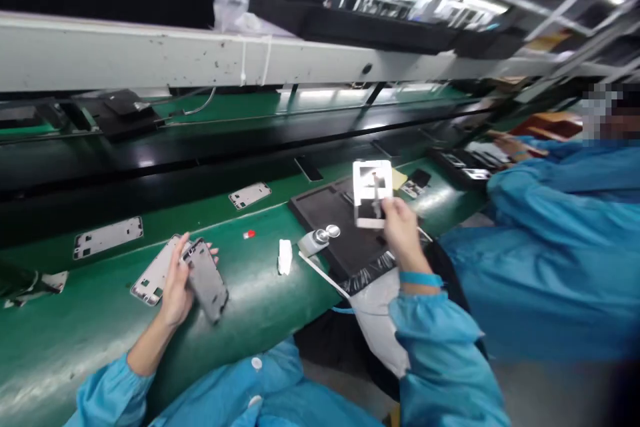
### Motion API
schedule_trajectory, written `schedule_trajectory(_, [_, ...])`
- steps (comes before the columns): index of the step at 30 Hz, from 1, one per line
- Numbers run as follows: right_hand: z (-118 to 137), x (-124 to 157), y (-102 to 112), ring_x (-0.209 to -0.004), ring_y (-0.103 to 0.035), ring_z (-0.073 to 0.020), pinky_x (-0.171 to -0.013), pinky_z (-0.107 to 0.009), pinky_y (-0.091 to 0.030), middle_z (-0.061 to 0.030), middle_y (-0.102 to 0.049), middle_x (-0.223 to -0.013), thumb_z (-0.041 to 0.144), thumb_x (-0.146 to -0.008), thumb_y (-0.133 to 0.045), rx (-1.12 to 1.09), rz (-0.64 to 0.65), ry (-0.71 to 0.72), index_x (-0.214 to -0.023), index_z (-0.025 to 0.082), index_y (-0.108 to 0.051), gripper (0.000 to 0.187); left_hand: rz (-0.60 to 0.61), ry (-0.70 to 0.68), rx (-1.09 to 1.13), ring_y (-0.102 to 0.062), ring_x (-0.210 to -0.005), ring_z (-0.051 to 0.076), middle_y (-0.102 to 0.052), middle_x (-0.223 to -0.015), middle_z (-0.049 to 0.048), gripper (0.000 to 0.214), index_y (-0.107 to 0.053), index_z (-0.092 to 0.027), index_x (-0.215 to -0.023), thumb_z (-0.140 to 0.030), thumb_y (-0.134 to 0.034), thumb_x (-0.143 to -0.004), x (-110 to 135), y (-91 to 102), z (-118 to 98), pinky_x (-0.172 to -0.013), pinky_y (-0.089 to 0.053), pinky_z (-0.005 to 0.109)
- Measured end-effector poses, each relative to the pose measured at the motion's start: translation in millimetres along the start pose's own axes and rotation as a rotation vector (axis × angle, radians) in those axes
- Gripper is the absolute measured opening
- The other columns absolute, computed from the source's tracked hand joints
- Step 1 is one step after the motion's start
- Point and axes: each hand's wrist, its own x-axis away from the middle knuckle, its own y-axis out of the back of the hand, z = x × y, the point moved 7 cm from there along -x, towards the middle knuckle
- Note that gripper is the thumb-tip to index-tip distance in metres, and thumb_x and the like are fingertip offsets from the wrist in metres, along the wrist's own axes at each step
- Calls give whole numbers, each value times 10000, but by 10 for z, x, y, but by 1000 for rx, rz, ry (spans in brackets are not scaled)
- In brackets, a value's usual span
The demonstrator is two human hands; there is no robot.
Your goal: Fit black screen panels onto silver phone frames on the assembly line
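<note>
My left hand [177,287] is closed on a grey phone frame [207,283], which is tilted with its lower end toward me. Behind that hand, a paler phone frame [155,271] rests on the green bench; whether my fingers touch it I cannot tell. In my right hand [400,223] is a flat rectangular piece with a white rim [357,197] and a shiny, partly dark middle, pinched at its lower right corner. It is raised over a black tray [330,210]. A blue band circles my right wrist.
A small dispenser bottle with an open round lid [315,240] stands by the tray, near a white wad [285,257] and a small red piece [250,234]. Further phone frames [109,237] lie along the bench. A co-worker in blue [555,213] sits at right.
</note>
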Motion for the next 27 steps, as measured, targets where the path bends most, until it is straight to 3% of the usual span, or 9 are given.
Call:
schedule_trajectory(2, [28,303,-164,-656,-540,-181,-644,-342,-513,7,-570,-679,752,-963,-654,-62,27,2,-726,214,-596,590,101,191,227,-794,-1048,308,-752,-1335,147,887,-496,-286,-1627,-790,-689,-923,-110,-427,-71,-939,-658,488])
schedule_trajectory(6, [166,1033,-769,-629,-519,-190,-584,-334,-466,10,-543,-654,854,-944,-556,-188,133,24,-715,254,-547,642,445,422,454,-790,-846,275,-785,-1226,146,875,-457,-289,-1676,-777,-629,-971,-99,-1192,-204,-716,-645,394])
schedule_trajectory(9, [267,1337,-1141,-657,-576,-197,-606,-331,-515,0,-603,-698,773,-1020,-529,-251,265,35,-793,253,-597,571,632,523,499,-792,-828,278,-805,-1120,151,950,-367,-263,-1726,-817,-566,-980,-46,-1461,-144,-744,-625,382])
schedule_trajectory(11, [333,1363,-1254,-804,-680,-221,-710,-350,-586,-37,-718,-874,729,-1052,-524,-319,341,37,-1012,250,-688,509,672,506,443,-788,-808,280,-809,-1075,156,995,-322,-231,-1744,-843,-515,-984,-78,-1489,-56,-730,-610,371])
schedule_trajectory(13, [447,1287,-1305,-1103,-731,-263,-918,-418,-624,-106,-762,-1229,703,-1082,-493,-389,397,72,-1313,263,-674,529,647,395,288,-784,-841,289,-806,-1127,182,1004,-327,-199,-1743,-849,-480,-993,-171,-1429,17,-727,-608,375])
schedule_trajectory(16, [693,1157,-1429,-1465,-600,-308,-1193,-529,-525,-137,-600,-1607,682,-1106,-455,-427,492,167,-1477,280,-622,572,559,123,-53,-715,-1245,367,-669,-1492,237,940,-427,-183,-1702,-828,-445,-1018,-323,-1292,21,-996,-608,474])
schedule_trajectory(18, [815,1104,-1536,-1502,-581,-310,-1248,-551,-485,-135,-597,-1618,664,-1107,-479,-452,503,172,-1473,275,-627,555,529,-38,-235,-465,-1562,412,-435,-1732,211,883,-443,-194,-1695,-796,-390,-1051,-372,-1246,-21,-1223,-479,541])
schedule_trajectory(20, [876,1070,-1622,-1440,-639,-299,-1229,-551,-510,-138,-651,-1550,634,-1109,-508,-499,445,123,-1453,269,-624,515,552,-145,-334,-274,-1676,403,-248,-1822,194,837,-372,-188,-1727,-733,-335,-1093,-378,-1252,-51,-1306,-396,556])
schedule_trajectory(27, [927,1012,-1703,-1143,-786,-246,-1091,-482,-622,-73,-789,-1163,575,-1030,-691,-667,191,15,-1125,250,-670,340,625,-402,-505,-188,-1715,352,-181,-1809,229,735,-223,-200,-1758,-595,-312,-1145,-304,-1309,-91,-1381,-279,560])
